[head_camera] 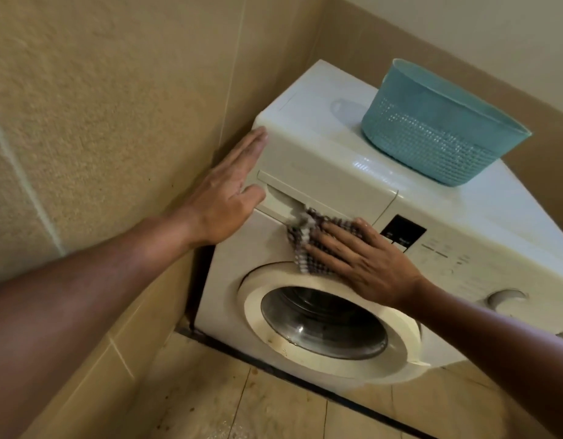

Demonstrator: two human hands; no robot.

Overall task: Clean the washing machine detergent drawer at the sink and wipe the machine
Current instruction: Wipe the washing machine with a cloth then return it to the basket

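Note:
A white front-loading washing machine [337,172] stands in a tiled corner. Its detergent drawer [324,198] sits in place at the upper left of the front panel. My left hand [229,191] lies flat with straight fingers against the machine's left top corner, thumb touching the drawer's left end. My right hand [365,261] presses a checkered cloth [308,239] with straight fingers against the front, just below the drawer and above the round door [324,324]. Part of the cloth is hidden under my fingers.
A teal perforated basket [438,128] stands on the machine's top at the right. A display [402,232] and a dial [506,299] are on the panel to the right. A beige tiled wall [115,122] is close on the left; stained floor tiles [242,400] lie below.

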